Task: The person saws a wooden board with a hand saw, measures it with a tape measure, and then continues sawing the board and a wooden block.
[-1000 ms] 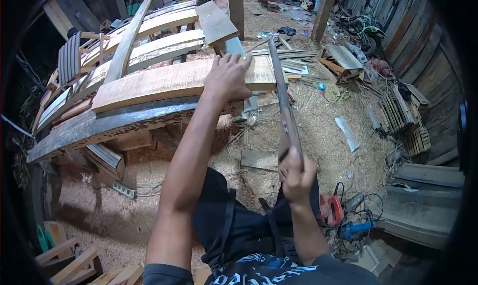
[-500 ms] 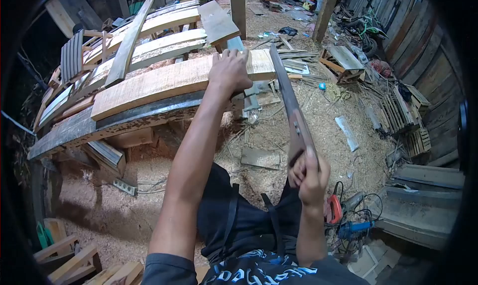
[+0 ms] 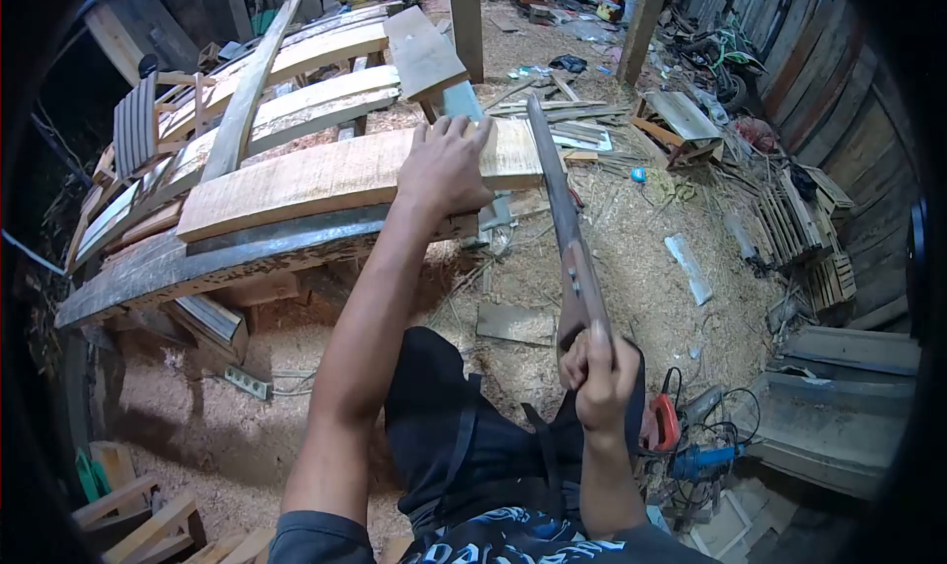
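My left hand point(image 3: 444, 170) grips a pale wooden plank point(image 3: 306, 186) near its right end, with its fingers over the top and far edge. The plank lies on a dark, worn wooden beam point(image 3: 286, 246). In my right hand point(image 3: 602, 375) is the handle of a handsaw point(image 3: 554, 184), the fingers closed round it. The saw's blade points away from me and runs alongside the plank's right end, apparently touching it. Whether the teeth have cut into the wood cannot be seen.
More boards point(image 3: 316, 96) lie behind the plank, and a short board point(image 3: 424, 56) juts up beside a post point(image 3: 466, 22). Wood shavings cover the floor point(image 3: 631, 258). At lower right are a red-and-black power tool point(image 3: 667, 421) and a blue one point(image 3: 705, 459) with cables. A power strip point(image 3: 247, 383) lies left.
My right hand and the handsaw have shifted slightly left and a little towards me. The left hand stays on the plank; the whole view has moved slightly.
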`<state>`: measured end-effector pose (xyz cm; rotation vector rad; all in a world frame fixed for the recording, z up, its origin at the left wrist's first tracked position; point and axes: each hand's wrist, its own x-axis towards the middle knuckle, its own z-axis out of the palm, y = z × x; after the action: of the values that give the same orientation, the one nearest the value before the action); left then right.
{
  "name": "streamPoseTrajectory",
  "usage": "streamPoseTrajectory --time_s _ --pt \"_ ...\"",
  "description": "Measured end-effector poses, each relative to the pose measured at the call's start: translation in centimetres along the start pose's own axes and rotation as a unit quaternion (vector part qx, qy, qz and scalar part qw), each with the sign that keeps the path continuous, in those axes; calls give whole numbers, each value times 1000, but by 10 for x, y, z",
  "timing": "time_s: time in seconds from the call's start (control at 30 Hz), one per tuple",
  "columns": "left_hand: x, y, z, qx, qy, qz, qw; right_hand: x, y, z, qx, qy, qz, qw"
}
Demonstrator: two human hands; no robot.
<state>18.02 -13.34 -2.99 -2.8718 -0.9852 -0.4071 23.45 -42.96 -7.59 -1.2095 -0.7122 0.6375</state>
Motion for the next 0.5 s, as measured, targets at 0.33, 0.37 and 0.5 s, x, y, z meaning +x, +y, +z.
streamPoseTrajectory --time_s 0.33,0.37,0.5 --pt "4 6 -7 10 -41 -41 998 -32 21 -16 -80 0 -75 994" --pt "4 6 -9 5 -52 -34 998 -6 21 -9 -46 7 -46 998" --pt "2 3 -3 5 2 -13 1000 64 9 16 -25 -3 -7 1000"
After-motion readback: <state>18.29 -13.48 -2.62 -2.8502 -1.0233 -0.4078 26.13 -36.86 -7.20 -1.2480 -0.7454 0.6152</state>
